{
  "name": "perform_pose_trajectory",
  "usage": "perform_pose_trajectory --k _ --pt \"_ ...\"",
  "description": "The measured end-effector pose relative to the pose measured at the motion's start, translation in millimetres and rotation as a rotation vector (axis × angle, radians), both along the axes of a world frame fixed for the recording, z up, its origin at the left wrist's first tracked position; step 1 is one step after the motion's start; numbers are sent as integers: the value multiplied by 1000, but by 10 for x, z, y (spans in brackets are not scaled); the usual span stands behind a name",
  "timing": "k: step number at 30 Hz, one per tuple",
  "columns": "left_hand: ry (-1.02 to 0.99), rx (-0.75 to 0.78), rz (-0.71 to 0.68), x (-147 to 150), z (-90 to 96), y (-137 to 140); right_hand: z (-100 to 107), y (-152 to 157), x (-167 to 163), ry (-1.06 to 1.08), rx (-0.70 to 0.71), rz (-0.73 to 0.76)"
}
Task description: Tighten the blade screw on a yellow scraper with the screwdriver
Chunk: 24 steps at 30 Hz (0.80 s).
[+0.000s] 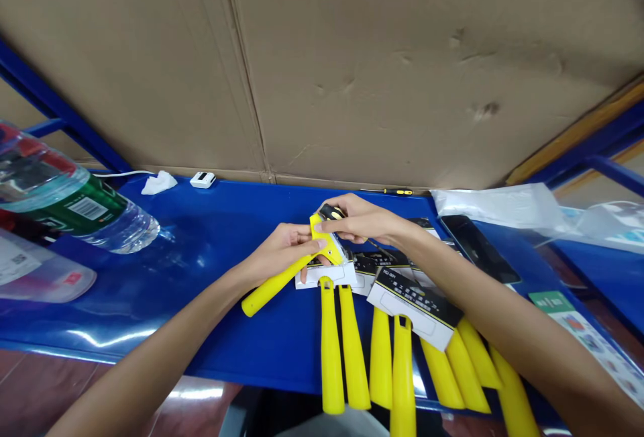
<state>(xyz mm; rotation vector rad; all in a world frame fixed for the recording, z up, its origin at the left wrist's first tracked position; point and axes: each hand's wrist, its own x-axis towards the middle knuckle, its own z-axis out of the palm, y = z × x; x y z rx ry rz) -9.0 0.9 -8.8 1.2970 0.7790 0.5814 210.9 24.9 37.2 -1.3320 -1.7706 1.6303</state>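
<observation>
My left hand (286,252) is closed round a yellow scraper (274,286), its handle slanting down to the left. Against the scraper's head press the fingertips of my right hand (357,219). A screwdriver with a black and yellow handle (332,211) is tucked in that same hand, its thin shaft pointing down to the right. Beneath and beside my hands lie several more scrapers (332,350) with yellow handles hanging over the table's front edge. Black and white printed cards (415,306) cover their heads. My right forearm hides part of this pile.
On the blue table (216,289), a large water bottle (85,202) and a clear plastic container (45,269) are at left. A second screwdriver (397,191) lies by the cardboard wall (382,68). A phone (477,249) and plastic bags (493,205) are at right.
</observation>
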Motion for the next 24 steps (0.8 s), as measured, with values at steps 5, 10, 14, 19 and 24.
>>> perform_pose_trajectory --k 5,10,14,19,24 --pt "-18 -14 31 20 -28 -17 34 -21 1 -27 46 20" --pt "-37 -46 92 78 -1 -68 -12 -25 -20 -85 142 27" --pt "-46 -63 112 86 12 -76 -43 4 27 -75 205 47" --pt "-61 -1 122 56 7 -30 22 35 101 -9 52 5" --pt "52 376 316 -19 79 -27 19 64 80 33 82 -154"
